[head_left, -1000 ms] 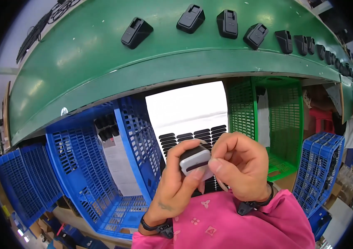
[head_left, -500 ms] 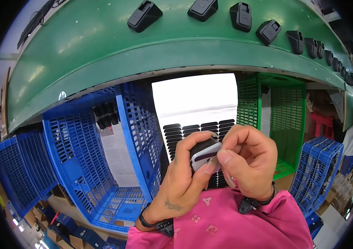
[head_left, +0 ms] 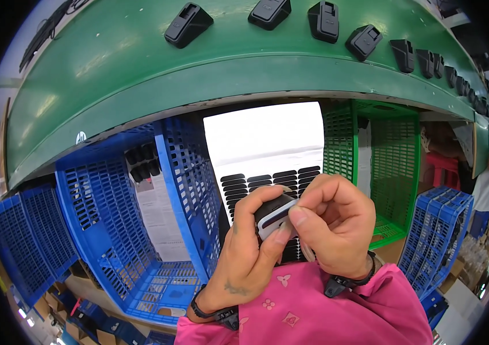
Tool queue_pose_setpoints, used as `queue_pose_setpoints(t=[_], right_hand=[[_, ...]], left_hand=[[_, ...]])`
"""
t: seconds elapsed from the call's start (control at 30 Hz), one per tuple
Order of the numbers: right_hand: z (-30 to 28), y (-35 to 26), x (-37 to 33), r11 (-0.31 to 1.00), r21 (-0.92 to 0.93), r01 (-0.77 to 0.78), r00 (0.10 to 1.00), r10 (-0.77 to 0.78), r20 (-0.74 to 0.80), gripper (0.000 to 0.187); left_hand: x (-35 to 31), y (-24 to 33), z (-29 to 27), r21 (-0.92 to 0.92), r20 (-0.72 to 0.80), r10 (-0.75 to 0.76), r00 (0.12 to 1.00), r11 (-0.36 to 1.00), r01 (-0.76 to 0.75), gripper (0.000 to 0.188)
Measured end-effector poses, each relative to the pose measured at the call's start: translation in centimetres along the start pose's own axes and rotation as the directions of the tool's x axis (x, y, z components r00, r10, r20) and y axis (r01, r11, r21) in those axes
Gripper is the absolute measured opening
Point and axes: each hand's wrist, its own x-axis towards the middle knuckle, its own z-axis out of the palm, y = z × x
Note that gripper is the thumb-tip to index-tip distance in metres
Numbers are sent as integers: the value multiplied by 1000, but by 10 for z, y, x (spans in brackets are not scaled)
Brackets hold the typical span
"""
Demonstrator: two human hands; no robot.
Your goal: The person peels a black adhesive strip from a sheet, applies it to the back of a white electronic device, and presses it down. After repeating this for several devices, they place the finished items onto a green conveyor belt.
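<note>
Black-and-white small device point(head_left: 272, 214), a rounded plastic part, sits low in the middle of the view between both hands, its long axis tilted up toward the right. From the left, the left hand point(head_left: 243, 253) wraps it from below with curled fingers; on the right, the right hand point(head_left: 336, 221) closes narrowly over its near-right edge, thumb pressed on the white face.
</note>
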Motion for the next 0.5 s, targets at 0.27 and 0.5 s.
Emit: queue_pose_setpoints(t=[0.27, 0.5], right_hand=[[6, 0, -2, 1000, 15, 11, 995, -10, -104, 9], [5, -1, -5, 986, -148, 73, 991, -88, -101, 10]], left_hand=[[0, -1, 3, -4, -13, 10, 1000, 1000, -10, 42], [1, 2, 3, 52, -16, 43, 999, 998, -42, 42]])
